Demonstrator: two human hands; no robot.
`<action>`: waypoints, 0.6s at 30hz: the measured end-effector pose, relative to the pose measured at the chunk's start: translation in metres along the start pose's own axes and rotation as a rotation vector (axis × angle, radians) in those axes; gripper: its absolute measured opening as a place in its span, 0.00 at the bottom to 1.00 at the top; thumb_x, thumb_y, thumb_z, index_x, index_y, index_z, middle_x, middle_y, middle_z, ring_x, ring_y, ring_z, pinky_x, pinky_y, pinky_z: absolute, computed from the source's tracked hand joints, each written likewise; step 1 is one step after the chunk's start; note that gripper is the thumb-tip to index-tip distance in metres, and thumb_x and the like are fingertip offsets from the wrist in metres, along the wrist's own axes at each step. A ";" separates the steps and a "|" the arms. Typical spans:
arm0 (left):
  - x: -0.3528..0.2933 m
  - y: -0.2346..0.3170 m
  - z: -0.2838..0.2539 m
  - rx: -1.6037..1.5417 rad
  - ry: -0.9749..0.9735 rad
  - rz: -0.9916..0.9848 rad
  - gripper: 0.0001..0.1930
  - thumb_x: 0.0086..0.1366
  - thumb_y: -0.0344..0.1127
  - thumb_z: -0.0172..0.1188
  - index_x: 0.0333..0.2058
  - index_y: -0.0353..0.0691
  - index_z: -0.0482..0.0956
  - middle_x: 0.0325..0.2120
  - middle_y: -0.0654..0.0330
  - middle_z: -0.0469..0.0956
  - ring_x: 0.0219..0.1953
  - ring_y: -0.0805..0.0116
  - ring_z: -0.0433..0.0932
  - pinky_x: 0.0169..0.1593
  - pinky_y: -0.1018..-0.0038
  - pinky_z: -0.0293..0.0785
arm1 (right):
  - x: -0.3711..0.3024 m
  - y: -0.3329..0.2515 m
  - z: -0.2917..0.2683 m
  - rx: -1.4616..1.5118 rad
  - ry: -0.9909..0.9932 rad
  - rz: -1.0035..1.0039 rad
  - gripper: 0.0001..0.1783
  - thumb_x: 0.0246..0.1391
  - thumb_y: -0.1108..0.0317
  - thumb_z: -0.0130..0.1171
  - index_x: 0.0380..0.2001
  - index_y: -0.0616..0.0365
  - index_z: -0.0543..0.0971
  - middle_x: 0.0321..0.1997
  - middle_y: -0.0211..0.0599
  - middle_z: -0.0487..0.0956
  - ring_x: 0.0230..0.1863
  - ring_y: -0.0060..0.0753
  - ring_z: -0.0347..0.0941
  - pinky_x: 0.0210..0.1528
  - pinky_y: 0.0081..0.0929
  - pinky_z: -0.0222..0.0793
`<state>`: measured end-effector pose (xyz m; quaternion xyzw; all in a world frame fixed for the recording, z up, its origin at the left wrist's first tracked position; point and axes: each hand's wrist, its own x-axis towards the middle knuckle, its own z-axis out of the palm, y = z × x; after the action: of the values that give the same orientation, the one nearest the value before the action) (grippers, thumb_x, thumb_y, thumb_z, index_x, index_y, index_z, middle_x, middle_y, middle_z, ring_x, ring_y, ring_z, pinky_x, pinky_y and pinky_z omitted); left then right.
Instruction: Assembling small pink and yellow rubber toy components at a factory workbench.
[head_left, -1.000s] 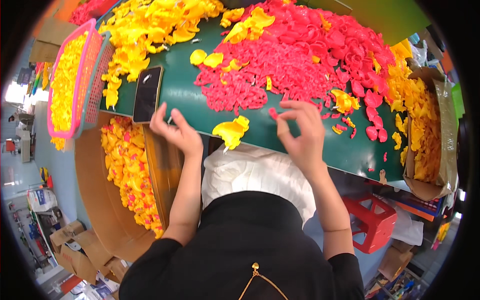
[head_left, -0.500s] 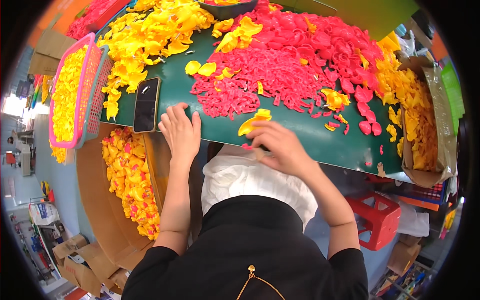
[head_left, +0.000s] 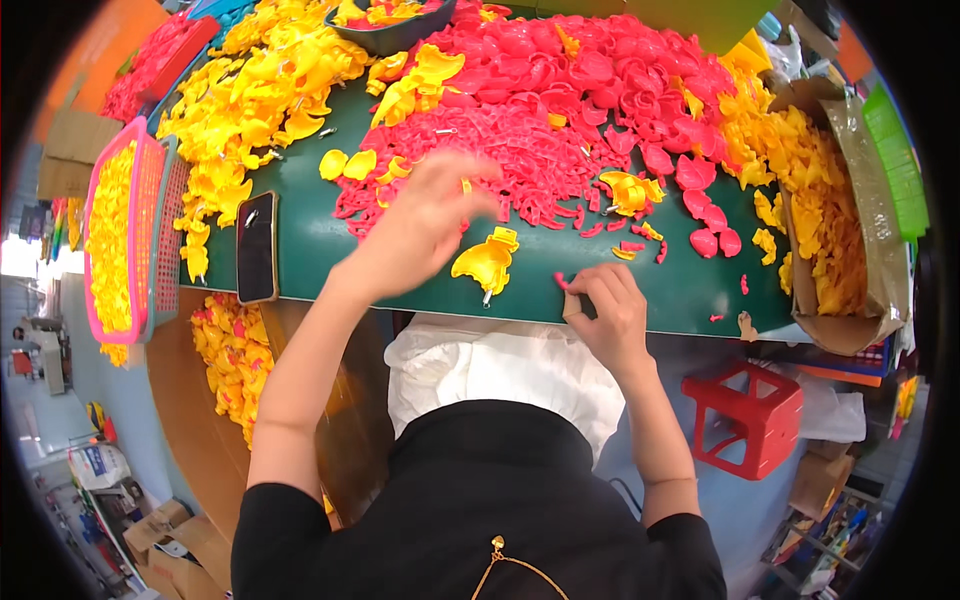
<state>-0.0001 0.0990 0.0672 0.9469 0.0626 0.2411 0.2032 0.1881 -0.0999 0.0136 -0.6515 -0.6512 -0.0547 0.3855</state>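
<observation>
My left hand [head_left: 425,220] is over the heap of small curved pink plastic strips [head_left: 540,165], its fingers smeared by motion. Whether it grips anything does not show. By the near table edge, my right hand [head_left: 612,312] pinches a small pink plastic piece [head_left: 562,281] between thumb and fingertips. Between the two hands a yellow curved plastic shell [head_left: 484,264] lies on the green table [head_left: 330,235], with a small silver metal part [head_left: 487,298] at its lower end. Another yellow shell [head_left: 630,192] rests further right, beside the pink strips.
Yellow shells [head_left: 260,95] are heaped at the far left and larger pink shells [head_left: 610,70] at the back. A phone [head_left: 257,245] lies by the left edge, near a pink basket [head_left: 146,235]. A cardboard box [head_left: 880,240] stands right; a red stool [head_left: 748,418] is below.
My right hand has let go of the yellow shell, now on the table, and moved right. My left hand has lifted from beside the phone toward the pink strips. The view has shifted.
</observation>
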 end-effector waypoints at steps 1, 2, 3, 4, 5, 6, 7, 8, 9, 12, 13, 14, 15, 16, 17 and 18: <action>-0.008 0.011 0.000 -0.017 -0.064 0.020 0.17 0.49 0.19 0.58 0.39 0.42 0.78 0.53 0.58 0.70 0.59 0.52 0.63 0.62 0.59 0.60 | 0.003 -0.003 0.001 0.031 0.000 0.028 0.12 0.34 0.83 0.63 0.27 0.60 0.78 0.27 0.34 0.76 0.33 0.39 0.73 0.33 0.32 0.71; -0.012 0.020 0.006 -0.045 -0.121 0.038 0.17 0.46 0.17 0.58 0.36 0.42 0.80 0.53 0.59 0.70 0.60 0.52 0.63 0.61 0.60 0.64 | 0.004 -0.003 0.001 0.055 -0.011 0.057 0.13 0.35 0.83 0.63 0.29 0.60 0.79 0.27 0.34 0.76 0.33 0.39 0.73 0.34 0.32 0.70; -0.013 0.023 0.015 -0.014 -0.131 0.088 0.16 0.47 0.19 0.59 0.36 0.43 0.80 0.49 0.58 0.72 0.56 0.53 0.66 0.57 0.61 0.69 | 0.003 -0.001 0.004 0.054 -0.021 0.064 0.13 0.35 0.83 0.63 0.29 0.60 0.79 0.27 0.34 0.76 0.33 0.39 0.73 0.34 0.32 0.70; -0.011 0.023 0.024 -0.014 -0.132 0.086 0.16 0.47 0.19 0.59 0.36 0.43 0.80 0.49 0.58 0.72 0.56 0.53 0.66 0.57 0.61 0.69 | 0.004 0.002 0.006 0.023 0.001 0.031 0.14 0.35 0.82 0.64 0.30 0.59 0.80 0.28 0.34 0.76 0.33 0.38 0.73 0.33 0.32 0.71; -0.009 0.022 0.033 0.040 -0.136 0.085 0.16 0.47 0.20 0.59 0.36 0.43 0.80 0.46 0.58 0.72 0.53 0.54 0.68 0.55 0.62 0.70 | 0.004 0.004 0.007 -0.008 0.024 -0.001 0.15 0.35 0.81 0.64 0.32 0.58 0.81 0.28 0.33 0.76 0.33 0.37 0.73 0.33 0.31 0.71; -0.007 0.022 0.040 0.094 -0.140 0.085 0.16 0.47 0.20 0.60 0.36 0.42 0.80 0.44 0.59 0.73 0.51 0.55 0.70 0.53 0.63 0.71 | 0.003 0.004 0.006 -0.008 0.022 -0.001 0.15 0.35 0.81 0.64 0.32 0.58 0.81 0.28 0.33 0.76 0.33 0.37 0.73 0.33 0.31 0.71; -0.004 0.020 0.041 0.168 -0.131 0.047 0.11 0.49 0.23 0.61 0.34 0.40 0.79 0.38 0.58 0.72 0.44 0.56 0.72 0.47 0.63 0.72 | 0.002 0.003 0.006 -0.026 0.017 0.025 0.15 0.35 0.81 0.65 0.32 0.57 0.81 0.29 0.33 0.76 0.35 0.37 0.73 0.34 0.32 0.71; -0.003 0.021 0.044 0.165 -0.134 0.054 0.11 0.49 0.23 0.61 0.34 0.40 0.79 0.38 0.58 0.72 0.44 0.56 0.72 0.47 0.63 0.72 | 0.001 0.002 0.006 -0.044 0.012 0.051 0.15 0.36 0.81 0.65 0.32 0.57 0.81 0.30 0.33 0.76 0.36 0.38 0.73 0.35 0.33 0.71; -0.004 0.025 0.049 0.134 -0.078 -0.117 0.09 0.50 0.24 0.61 0.33 0.39 0.78 0.36 0.57 0.72 0.42 0.56 0.72 0.45 0.63 0.71 | -0.001 0.002 0.008 -0.049 0.015 0.057 0.15 0.36 0.81 0.65 0.32 0.57 0.81 0.30 0.33 0.76 0.36 0.38 0.73 0.35 0.33 0.71; -0.012 0.039 0.057 0.092 0.037 -0.384 0.07 0.54 0.29 0.62 0.33 0.38 0.76 0.32 0.55 0.72 0.38 0.55 0.73 0.43 0.63 0.69 | -0.007 -0.001 0.013 -0.054 0.016 0.086 0.12 0.40 0.82 0.65 0.32 0.60 0.82 0.35 0.35 0.76 0.39 0.40 0.72 0.38 0.32 0.70; -0.014 0.049 0.055 0.154 0.028 -0.483 0.09 0.55 0.30 0.62 0.36 0.38 0.76 0.33 0.55 0.73 0.38 0.54 0.73 0.44 0.63 0.68 | -0.006 -0.001 0.012 -0.034 0.057 0.103 0.12 0.41 0.82 0.65 0.32 0.60 0.82 0.35 0.35 0.77 0.39 0.40 0.73 0.39 0.32 0.71; -0.017 0.057 0.054 0.217 0.019 -0.581 0.11 0.56 0.32 0.62 0.38 0.38 0.75 0.33 0.55 0.74 0.39 0.53 0.73 0.45 0.63 0.67 | -0.005 -0.001 0.010 -0.013 0.097 0.120 0.12 0.41 0.82 0.64 0.32 0.60 0.81 0.36 0.35 0.77 0.40 0.41 0.73 0.40 0.32 0.71; -0.026 0.062 0.052 0.199 0.025 -0.569 0.16 0.57 0.34 0.62 0.44 0.38 0.74 0.37 0.56 0.75 0.40 0.54 0.73 0.47 0.64 0.65 | -0.006 -0.001 0.008 -0.007 0.104 0.168 0.11 0.42 0.82 0.64 0.33 0.61 0.82 0.36 0.35 0.79 0.40 0.41 0.74 0.42 0.31 0.71; -0.030 0.068 0.048 0.191 0.017 -0.567 0.16 0.57 0.34 0.62 0.44 0.38 0.74 0.37 0.56 0.75 0.40 0.54 0.73 0.47 0.64 0.65 | -0.008 -0.002 0.004 -0.011 0.101 0.177 0.11 0.42 0.82 0.64 0.33 0.61 0.82 0.36 0.35 0.79 0.40 0.41 0.74 0.42 0.31 0.71; -0.032 0.075 0.040 0.154 0.015 -0.556 0.17 0.56 0.34 0.62 0.45 0.38 0.74 0.39 0.56 0.75 0.43 0.54 0.73 0.48 0.64 0.65 | -0.008 -0.002 0.002 0.031 0.114 0.216 0.11 0.42 0.81 0.64 0.32 0.60 0.82 0.34 0.35 0.79 0.40 0.40 0.74 0.41 0.31 0.71; -0.034 0.077 0.035 0.117 0.013 -0.544 0.19 0.56 0.33 0.63 0.46 0.38 0.74 0.41 0.55 0.75 0.45 0.55 0.73 0.49 0.64 0.65 | -0.008 -0.004 -0.001 0.073 0.127 0.256 0.11 0.42 0.81 0.65 0.32 0.59 0.82 0.33 0.34 0.79 0.40 0.39 0.74 0.40 0.31 0.72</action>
<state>-0.0112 0.0089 0.0566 0.9039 0.3297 0.1798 0.2050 0.1838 -0.1076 0.0108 -0.7100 -0.5384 -0.0223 0.4534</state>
